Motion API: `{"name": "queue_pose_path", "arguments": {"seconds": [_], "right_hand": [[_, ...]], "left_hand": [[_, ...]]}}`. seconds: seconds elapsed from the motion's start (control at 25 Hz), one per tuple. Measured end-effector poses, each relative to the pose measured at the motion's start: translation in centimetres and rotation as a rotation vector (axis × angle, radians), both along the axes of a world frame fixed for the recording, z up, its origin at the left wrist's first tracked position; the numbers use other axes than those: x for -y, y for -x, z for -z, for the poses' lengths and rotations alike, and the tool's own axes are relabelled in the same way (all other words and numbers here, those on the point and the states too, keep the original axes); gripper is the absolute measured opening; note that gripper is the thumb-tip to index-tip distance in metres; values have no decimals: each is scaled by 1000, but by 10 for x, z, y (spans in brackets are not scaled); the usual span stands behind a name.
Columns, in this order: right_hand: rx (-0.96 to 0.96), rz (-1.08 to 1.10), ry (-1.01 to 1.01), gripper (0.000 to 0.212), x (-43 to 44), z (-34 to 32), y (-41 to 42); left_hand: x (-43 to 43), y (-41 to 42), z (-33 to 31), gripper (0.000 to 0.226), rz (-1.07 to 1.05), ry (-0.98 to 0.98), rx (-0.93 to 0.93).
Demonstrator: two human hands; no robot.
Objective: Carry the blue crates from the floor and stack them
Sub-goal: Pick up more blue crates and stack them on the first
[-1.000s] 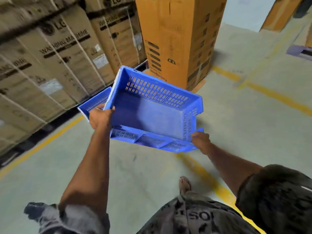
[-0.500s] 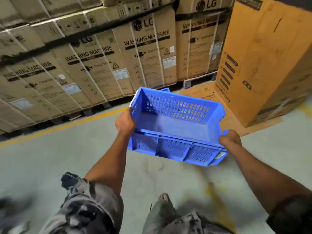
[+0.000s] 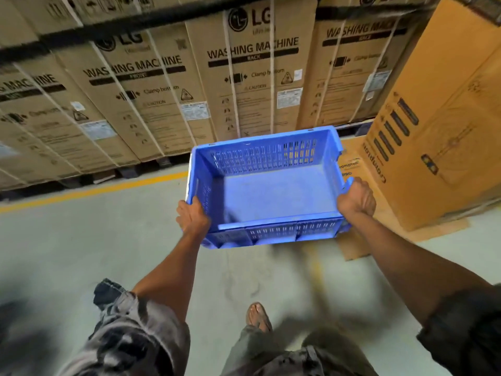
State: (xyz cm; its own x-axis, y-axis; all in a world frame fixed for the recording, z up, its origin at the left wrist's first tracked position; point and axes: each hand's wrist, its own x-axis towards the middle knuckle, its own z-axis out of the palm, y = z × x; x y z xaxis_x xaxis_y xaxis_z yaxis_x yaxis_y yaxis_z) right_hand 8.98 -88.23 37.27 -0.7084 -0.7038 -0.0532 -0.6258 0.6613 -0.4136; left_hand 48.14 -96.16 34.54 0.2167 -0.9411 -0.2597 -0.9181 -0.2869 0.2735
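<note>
While the blue crate [image 3: 268, 191] was held off the floor [image 3: 81, 253] in front of the person, both hands were closed on it: the left hand [image 3: 193, 217] gripped the near left corner of the rim, and the right hand [image 3: 356, 199] was clenched on the right side wall near the handle. The crate was empty, open side up, roughly level, with its far wall towards a row of LG washing machine cartons [image 3: 244, 77]. A tall orange carton [image 3: 439, 126] stood to the right on flattened cardboard [image 3: 352, 248]. A yellow floor line [image 3: 95, 189] ran along the base of the cartons.

Judged step: carry phase, crate lifted and in transit; stacking not yet done. One foot [image 3: 259, 317] was forward, which fits walking.

Next move, as judged: locate the stack, bring the crate over it, square the base with the rim below, then lower evenly with both hands so it seats without tilting.

Not visible: no stack and no other blue crates appeared in view, so the destination could not be fixed. The underside of the crate and the fingers curled beneath or inside the rim were hidden. Lower frame was motion-blurred; clothing and the left edge were hard to make out. Small carton labels were unreadable.
</note>
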Motion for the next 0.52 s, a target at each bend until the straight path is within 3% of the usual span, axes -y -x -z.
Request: {"name": "queue_pose_path", "arguments": {"seconds": [0.32, 0.52], "right_hand": [[56, -121, -115, 35, 177, 74, 32], [54, -186, -56, 41, 330, 176, 65]], "left_hand": [[142, 16, 84, 58, -57, -100, 11], [270, 46, 173, 58, -95, -17, 5]]}}
